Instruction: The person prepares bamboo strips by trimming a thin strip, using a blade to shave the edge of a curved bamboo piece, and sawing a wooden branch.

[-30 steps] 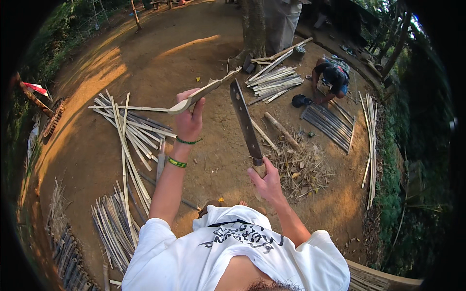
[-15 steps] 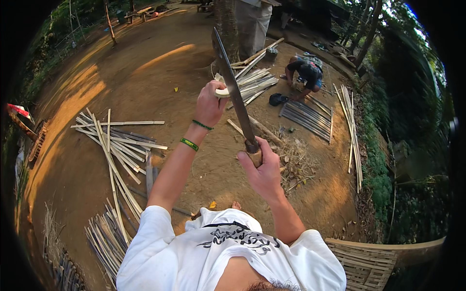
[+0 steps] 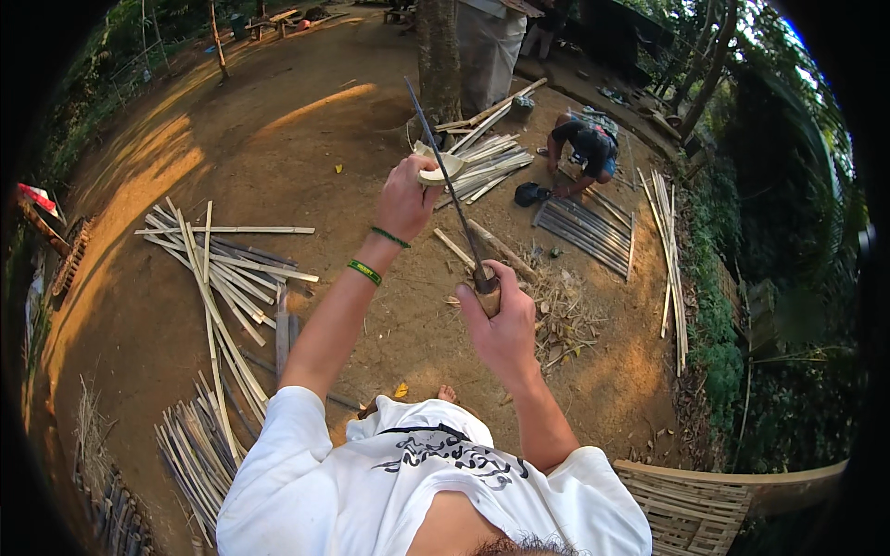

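Observation:
In my right hand (image 3: pixel 503 315) is a machete (image 3: pixel 451 184), its wooden handle wrapped by my fingers and its long dark blade pointing up and away to the left. The blade shows nearly edge-on. Beyond it and to the left, my left hand (image 3: pixel 405 196) is closed on a pale curved piece of wood (image 3: pixel 439 173), perhaps split bamboo. Its curved end lies close behind the blade; whether they touch I cannot tell. Part of the piece is hidden by my fingers.
Loose bamboo strips (image 3: pixel 243 230) lie left, with another bundle (image 3: pixel 199 454) nearer. More strips (image 3: pixel 496 159) lie by a tree trunk (image 3: pixel 438 60). A person (image 3: pixel 586 148) crouches at right over dark slats (image 3: pixel 582 233). Shavings (image 3: pixel 565 315) cover the ground; a woven panel (image 3: pixel 686 505) stands lower right.
The machete blade has turned from showing its flat side to nearly edge-on. My left hand has barely moved, and the curved piece has tilted a little.

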Action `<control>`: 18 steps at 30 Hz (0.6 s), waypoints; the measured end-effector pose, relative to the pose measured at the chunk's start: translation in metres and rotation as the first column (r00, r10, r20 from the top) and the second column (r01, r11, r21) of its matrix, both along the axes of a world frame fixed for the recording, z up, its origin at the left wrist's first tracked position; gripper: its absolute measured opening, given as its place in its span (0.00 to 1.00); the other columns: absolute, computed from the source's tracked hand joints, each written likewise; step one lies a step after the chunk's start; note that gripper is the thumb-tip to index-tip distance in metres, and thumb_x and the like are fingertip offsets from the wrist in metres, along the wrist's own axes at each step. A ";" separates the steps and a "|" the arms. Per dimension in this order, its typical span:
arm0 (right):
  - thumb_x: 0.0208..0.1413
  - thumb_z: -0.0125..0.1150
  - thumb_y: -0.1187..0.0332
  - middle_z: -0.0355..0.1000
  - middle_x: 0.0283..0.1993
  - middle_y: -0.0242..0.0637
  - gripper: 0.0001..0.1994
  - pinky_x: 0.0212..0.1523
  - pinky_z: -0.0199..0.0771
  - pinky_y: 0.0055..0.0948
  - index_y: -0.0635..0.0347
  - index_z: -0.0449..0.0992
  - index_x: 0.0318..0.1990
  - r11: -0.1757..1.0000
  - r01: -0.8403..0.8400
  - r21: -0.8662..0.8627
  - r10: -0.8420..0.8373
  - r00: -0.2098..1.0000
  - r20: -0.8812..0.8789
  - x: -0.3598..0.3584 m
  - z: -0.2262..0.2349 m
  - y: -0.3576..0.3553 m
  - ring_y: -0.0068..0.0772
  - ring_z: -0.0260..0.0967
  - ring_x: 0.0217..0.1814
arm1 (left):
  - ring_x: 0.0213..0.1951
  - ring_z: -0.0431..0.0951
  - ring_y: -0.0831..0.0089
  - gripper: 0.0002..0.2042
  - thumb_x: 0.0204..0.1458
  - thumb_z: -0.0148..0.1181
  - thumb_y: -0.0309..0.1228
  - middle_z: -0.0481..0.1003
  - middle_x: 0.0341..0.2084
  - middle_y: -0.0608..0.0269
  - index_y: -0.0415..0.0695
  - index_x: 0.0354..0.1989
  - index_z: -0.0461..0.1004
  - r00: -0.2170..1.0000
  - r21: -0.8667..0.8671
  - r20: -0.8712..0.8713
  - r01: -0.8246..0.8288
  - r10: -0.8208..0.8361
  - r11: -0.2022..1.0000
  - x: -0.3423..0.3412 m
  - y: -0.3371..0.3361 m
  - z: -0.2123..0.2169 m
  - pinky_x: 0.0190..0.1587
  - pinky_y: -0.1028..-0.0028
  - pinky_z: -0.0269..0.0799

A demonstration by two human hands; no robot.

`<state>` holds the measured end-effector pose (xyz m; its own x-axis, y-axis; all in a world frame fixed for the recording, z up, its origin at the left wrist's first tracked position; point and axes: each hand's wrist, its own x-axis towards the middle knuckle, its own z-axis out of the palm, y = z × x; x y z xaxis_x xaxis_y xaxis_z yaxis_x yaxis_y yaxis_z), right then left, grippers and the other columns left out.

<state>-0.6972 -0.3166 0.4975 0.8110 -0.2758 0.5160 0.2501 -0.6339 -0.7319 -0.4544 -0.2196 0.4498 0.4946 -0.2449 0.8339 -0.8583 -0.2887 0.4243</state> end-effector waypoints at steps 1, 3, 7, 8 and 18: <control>0.54 0.68 0.64 0.73 0.26 0.42 0.18 0.28 0.71 0.38 0.64 0.71 0.46 1.000 0.009 -0.012 -0.009 1.000 -0.004 0.001 0.002 -0.001 0.47 0.74 0.25 | 0.44 0.73 0.48 0.13 0.52 0.63 0.31 0.74 0.38 0.53 0.44 0.41 0.66 1.000 0.002 0.002 0.008 -0.008 1.000 0.000 -0.001 0.001 0.47 0.57 0.68; 0.54 0.68 0.64 0.73 0.26 0.43 0.18 0.28 0.71 0.38 0.64 0.71 0.46 0.999 0.033 -0.043 -0.033 0.999 0.010 0.006 -0.003 -0.005 0.47 0.74 0.26 | 0.45 0.74 0.49 0.13 0.52 0.64 0.30 0.74 0.39 0.54 0.43 0.43 0.67 0.997 -0.038 -0.076 0.020 -0.023 0.999 -0.005 -0.003 0.004 0.48 0.58 0.69; 0.54 0.68 0.64 0.73 0.26 0.45 0.18 0.28 0.71 0.39 0.64 0.71 0.46 0.996 0.064 -0.066 -0.064 0.998 -0.009 0.007 -0.001 -0.013 0.49 0.74 0.27 | 0.46 0.75 0.56 0.16 0.52 0.66 0.28 0.76 0.42 0.55 0.43 0.48 0.69 0.987 -0.250 0.003 0.158 -0.162 0.955 -0.024 -0.005 0.015 0.50 0.63 0.70; 0.54 0.68 0.64 0.72 0.26 0.44 0.17 0.28 0.71 0.38 0.64 0.71 0.46 0.995 0.071 -0.063 -0.072 0.997 -0.015 0.007 0.000 -0.016 0.48 0.73 0.26 | 0.46 0.75 0.58 0.16 0.51 0.66 0.27 0.76 0.42 0.56 0.43 0.48 0.70 0.980 -0.285 0.030 0.195 -0.195 0.938 -0.032 -0.006 0.019 0.50 0.64 0.70; 0.57 0.66 0.66 0.65 0.22 0.29 0.12 0.27 0.63 0.28 0.63 0.71 0.39 0.837 -0.155 0.525 0.301 0.931 -0.205 0.008 -0.001 -0.036 0.20 0.62 0.24 | 0.48 0.72 0.76 0.07 0.56 0.60 0.21 0.73 0.47 0.62 0.40 0.43 0.73 0.866 -0.411 -0.246 0.313 -0.435 0.856 -0.072 -0.001 0.047 0.51 0.74 0.67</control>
<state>-0.6889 -0.3526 0.4960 0.9681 -0.2226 0.1153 0.0900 -0.1208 -0.9886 -0.5267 -0.2204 0.4965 0.6764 -0.1915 0.7112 -0.6689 0.2444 0.7020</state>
